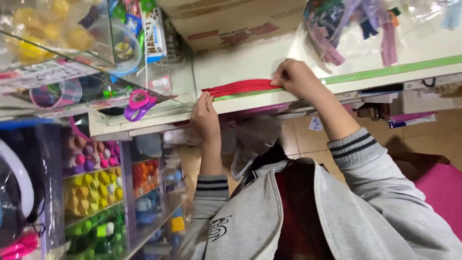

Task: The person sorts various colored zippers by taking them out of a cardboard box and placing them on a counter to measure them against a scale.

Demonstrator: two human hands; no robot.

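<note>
Red zipper [240,87] lies flat on the white worktop [250,60], just above centre of the frame. Its long axis runs left to right along the worktop's near edge, laid against the green measuring tape [385,71] fixed there, which continues off toward the right edge of the frame.

I read the two hands as pinning the zipper at opposite ends. Left hand [206,115] sits at the zipper's left end, fingers curled over the worktop edge with fingertips pressing the tip down; nothing is lifted. Right hand [296,77] sits at the right end, fingers bent and bunched, pressing or pinching the zipper against the tape; I cannot tell which. So the zipper spans between the hands, neither clearly nearer.

Further out: pink-and-purple scissors [138,103] on the glass shelf to the left, a clear bag of assorted zippers [346,29] at upper right, racks of coloured thread spools [91,192] at lower left. Grey sleeves with striped cuffs fill the bottom of the frame.
</note>
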